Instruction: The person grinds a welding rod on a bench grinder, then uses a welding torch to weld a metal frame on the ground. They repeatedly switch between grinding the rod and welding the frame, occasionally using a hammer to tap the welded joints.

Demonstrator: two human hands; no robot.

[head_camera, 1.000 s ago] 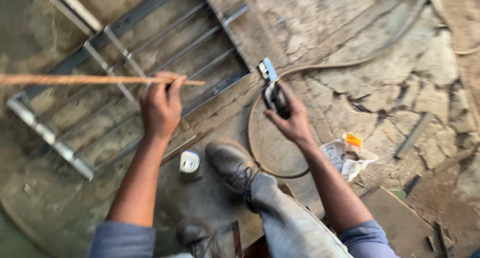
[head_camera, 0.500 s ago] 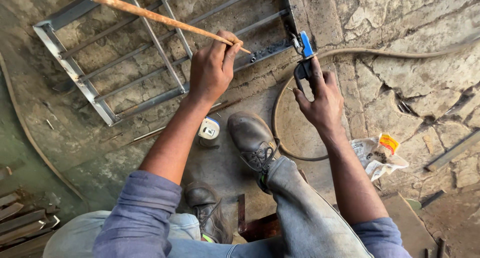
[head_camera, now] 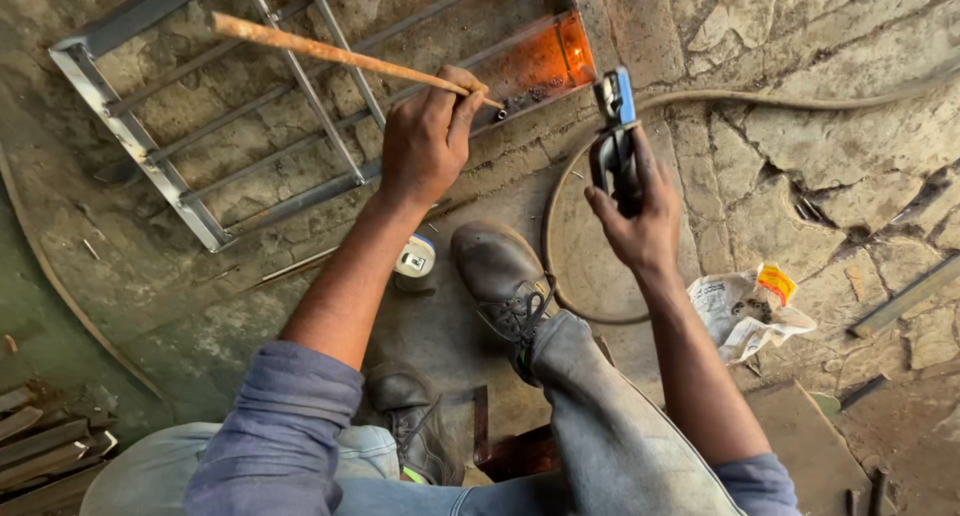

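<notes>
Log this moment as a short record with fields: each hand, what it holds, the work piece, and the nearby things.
Left hand: grips a long wooden stick that slants over the frame.
Right hand: closed around a welding electrode holder with a blue tip.
Work piece: grey metal frame with cross bars, flat on the stone floor; one corner glows orange.
Cable: loops from the holder across the floor.
Feet: dark shoe planted near the frame.
Nearby: small tape roll; crumpled bag.

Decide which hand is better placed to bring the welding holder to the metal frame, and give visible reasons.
Right. The right hand already grips the welding holder, close to the metal frame. The left hand is occupied holding a wooden stick.
</notes>
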